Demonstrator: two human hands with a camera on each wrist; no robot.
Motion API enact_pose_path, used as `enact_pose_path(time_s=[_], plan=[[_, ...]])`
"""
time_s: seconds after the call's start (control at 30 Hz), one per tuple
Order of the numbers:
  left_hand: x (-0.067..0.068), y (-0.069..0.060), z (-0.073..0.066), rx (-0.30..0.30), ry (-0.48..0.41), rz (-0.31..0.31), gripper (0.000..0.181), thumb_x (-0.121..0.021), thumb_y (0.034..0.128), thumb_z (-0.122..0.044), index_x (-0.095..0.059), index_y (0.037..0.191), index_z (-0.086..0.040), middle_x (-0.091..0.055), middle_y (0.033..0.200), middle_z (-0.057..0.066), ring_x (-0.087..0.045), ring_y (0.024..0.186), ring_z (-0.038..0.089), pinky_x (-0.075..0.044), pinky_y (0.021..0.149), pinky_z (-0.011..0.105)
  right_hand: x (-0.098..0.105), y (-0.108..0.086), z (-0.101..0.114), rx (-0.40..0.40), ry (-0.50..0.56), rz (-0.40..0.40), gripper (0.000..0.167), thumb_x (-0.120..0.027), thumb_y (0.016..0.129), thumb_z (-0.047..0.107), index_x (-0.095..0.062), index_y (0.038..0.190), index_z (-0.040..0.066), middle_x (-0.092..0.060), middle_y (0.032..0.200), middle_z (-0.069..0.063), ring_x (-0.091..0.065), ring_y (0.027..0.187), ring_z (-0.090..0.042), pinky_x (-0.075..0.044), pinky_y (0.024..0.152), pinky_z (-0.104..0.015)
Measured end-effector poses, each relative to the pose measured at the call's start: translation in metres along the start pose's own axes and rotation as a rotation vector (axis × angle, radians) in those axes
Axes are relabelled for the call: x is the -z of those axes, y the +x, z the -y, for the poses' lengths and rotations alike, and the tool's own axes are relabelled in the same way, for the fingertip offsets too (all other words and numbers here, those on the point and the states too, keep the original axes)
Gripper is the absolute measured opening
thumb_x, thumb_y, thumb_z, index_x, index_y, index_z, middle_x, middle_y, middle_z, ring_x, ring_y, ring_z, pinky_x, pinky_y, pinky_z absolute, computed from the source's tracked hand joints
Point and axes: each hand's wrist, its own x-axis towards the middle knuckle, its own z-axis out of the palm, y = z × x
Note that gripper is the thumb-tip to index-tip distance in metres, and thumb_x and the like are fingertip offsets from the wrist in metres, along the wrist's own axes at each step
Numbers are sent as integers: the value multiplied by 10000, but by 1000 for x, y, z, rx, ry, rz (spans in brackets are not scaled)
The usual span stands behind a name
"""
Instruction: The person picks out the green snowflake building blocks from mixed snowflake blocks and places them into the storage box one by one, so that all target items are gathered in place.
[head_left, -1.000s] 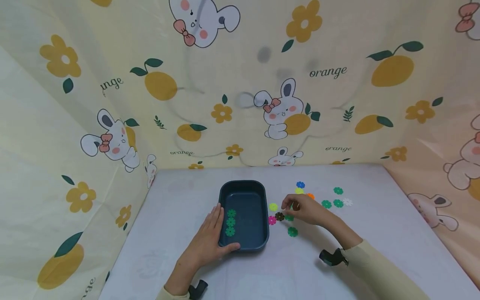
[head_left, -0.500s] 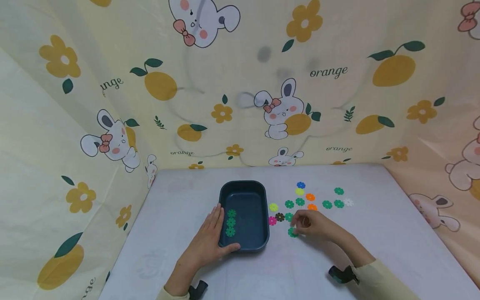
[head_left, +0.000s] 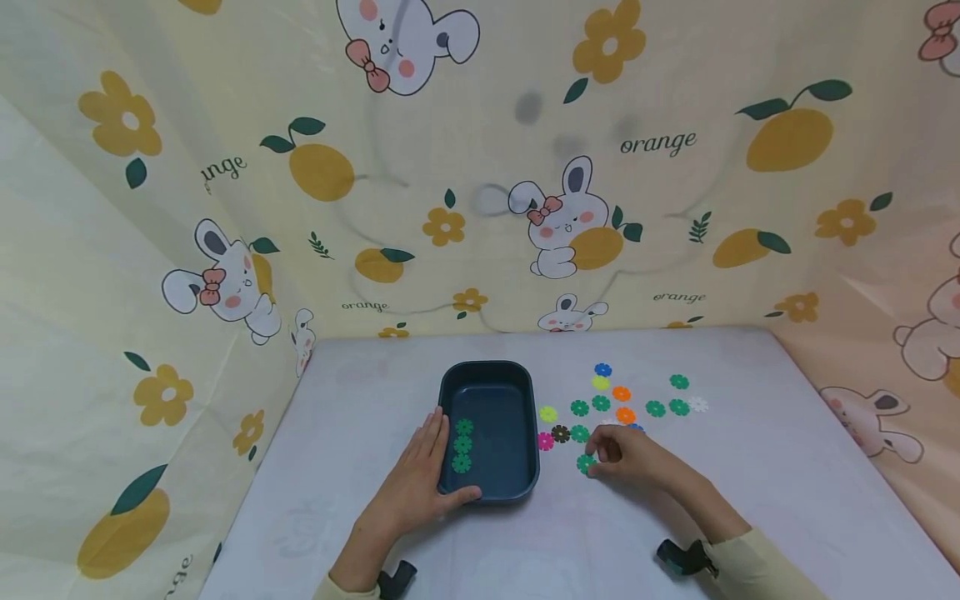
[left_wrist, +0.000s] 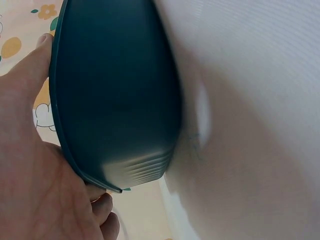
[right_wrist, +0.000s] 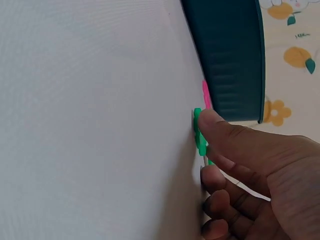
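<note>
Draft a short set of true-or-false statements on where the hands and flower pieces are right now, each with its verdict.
1. Three green pieces lie in the tray. True.
2. The left hand is clear of the tray. False: it rests on the rim.
3. The right hand touches a green piece outside the tray. True.
4. The brown piece is inside the tray. False: it lies on the table.
5. The pink piece lies beside the tray. True.
</note>
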Motion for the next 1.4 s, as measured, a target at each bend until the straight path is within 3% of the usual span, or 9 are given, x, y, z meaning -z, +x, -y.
enact_pose_path(time_s=[0.23,0.8,1.2,1.4], plan=[[1,-1,-1,0,-5,-2,1251,-673,887,-805,-112,1731,-73,-9,1817,68,-36,1676,257,-165,1339,523,-3,0,3,-33,11,0,303,-928,855,174,-694,1042,128,-565,839,7,-546,808,-182,-489,636,-224],[2,-1,-1,-3,-22,4,1248,-681,893,-791,-96,1732,-76,3,1817,66,-27,1676,245,-162,1341,511,-4,-4,2,49,27,1,348,-908,876,143,-610,1055,148,-583,872,18,-559,805,-131,-506,667,-216],[2,-2,-2,8,-9,11,1249,-662,895,-806,-76,1734,-91,17,1817,58,-12,1676,241,-160,1342,505,-3,-2,12,10,48,-5,190,-796,951,52,-689,1067,157,-663,964,46,-593,906,-195,-570,756,-213],[3,-2,-2,11,-12,16,1252,-661,896,-807,-66,1734,-91,28,1816,59,-7,1676,235,-156,1344,501,3,3,19,31,55,-54,137,-791,969,64,-714,1038,155,-672,927,50,-599,854,-184,-559,715,-221]])
